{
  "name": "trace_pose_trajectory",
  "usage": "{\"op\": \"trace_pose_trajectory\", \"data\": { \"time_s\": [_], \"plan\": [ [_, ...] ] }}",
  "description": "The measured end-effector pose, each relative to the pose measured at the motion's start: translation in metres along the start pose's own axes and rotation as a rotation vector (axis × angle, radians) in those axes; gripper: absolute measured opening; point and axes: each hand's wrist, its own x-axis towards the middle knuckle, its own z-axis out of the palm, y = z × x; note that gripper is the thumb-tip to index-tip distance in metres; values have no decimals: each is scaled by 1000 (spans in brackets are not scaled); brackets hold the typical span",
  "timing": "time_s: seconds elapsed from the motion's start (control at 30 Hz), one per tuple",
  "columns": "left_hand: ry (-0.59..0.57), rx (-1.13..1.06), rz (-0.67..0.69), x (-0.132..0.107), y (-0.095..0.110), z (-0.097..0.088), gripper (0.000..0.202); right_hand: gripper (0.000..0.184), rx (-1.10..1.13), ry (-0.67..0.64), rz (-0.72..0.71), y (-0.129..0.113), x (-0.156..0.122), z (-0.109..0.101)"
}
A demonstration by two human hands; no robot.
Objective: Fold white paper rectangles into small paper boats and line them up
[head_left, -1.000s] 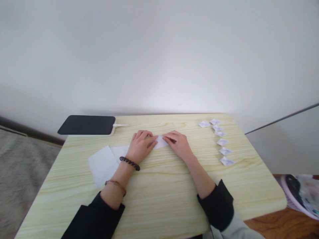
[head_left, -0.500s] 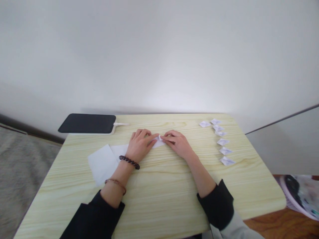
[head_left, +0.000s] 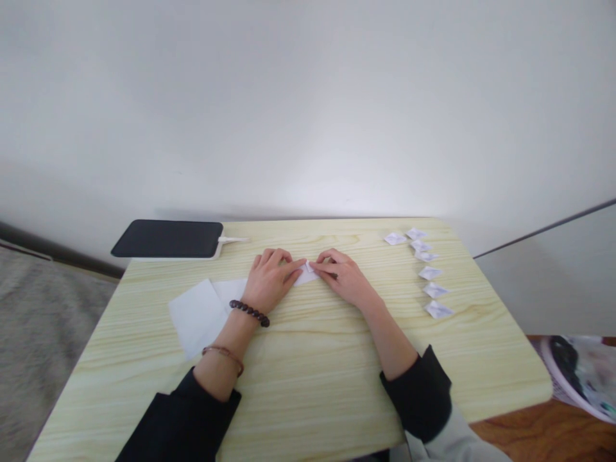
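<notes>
A small piece of folded white paper [head_left: 306, 276] lies on the table between my two hands. My left hand [head_left: 272, 277] is closed on its left part, thumb and forefinger at the upper fold. From the other side my right hand [head_left: 341, 274] pinches the paper near its peak, fingers curled. The fingers hide much of the paper's outline. White paper sheets [head_left: 198, 317] lie partly beneath my left wrist. Several small folded paper boats [head_left: 437, 290] are set out on the right side of the table.
A black-screened phone [head_left: 168, 239] rests on a white block at the back left, with a white cable [head_left: 234, 240] at its right end. The wooden table [head_left: 308, 385] meets a white wall behind. A pink-rimmed basket [head_left: 572, 388] stands on the floor at right.
Both hands stay nearly still on the folded paper. The little flap between the fingertips looks slightly lower and flatter.
</notes>
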Motion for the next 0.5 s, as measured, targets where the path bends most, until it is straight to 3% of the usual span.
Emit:
{"op": "trace_pose_trajectory", "data": {
  "time_s": [0.5],
  "plan": [
    [-23,106,-27,1,9,-4,24,26,-83,3,22,-11,2,-2]
  ]
}}
